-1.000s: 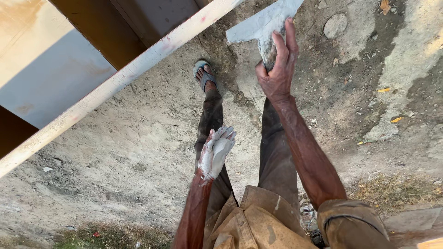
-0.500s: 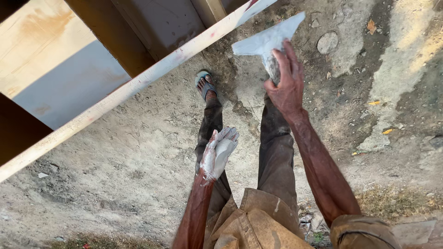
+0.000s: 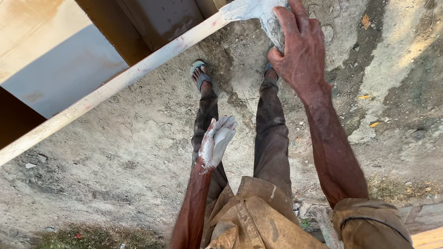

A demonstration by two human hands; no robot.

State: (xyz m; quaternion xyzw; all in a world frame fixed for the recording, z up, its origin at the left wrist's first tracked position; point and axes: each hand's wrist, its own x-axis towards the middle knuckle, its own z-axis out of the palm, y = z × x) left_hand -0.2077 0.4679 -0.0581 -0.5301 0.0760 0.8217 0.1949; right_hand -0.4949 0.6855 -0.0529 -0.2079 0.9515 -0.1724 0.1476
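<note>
My right hand (image 3: 300, 50) is raised at the top of the view and grips a flat, white-coated blade tool (image 3: 251, 8) with a lump of pale paste on it. The tool's tip touches the end of a long pale painted bar (image 3: 115, 85) that runs diagonally across the view. My left hand (image 3: 216, 140) hangs lower by my legs, fingers straight and together, smeared with white paste, holding nothing. My feet in sandals (image 3: 200, 76) stand on the ground below.
Brown and grey panels (image 3: 60, 60) of a structure fill the upper left behind the bar. The ground (image 3: 129, 157) is rough, dusty dirt and concrete with a few dry leaves (image 3: 364, 97) and a patch of grass (image 3: 92, 237) at the bottom left.
My right hand has moved with the blade tool up and left until it meets the bar's end. The view has shifted closer. My left hand has stayed by my legs.
</note>
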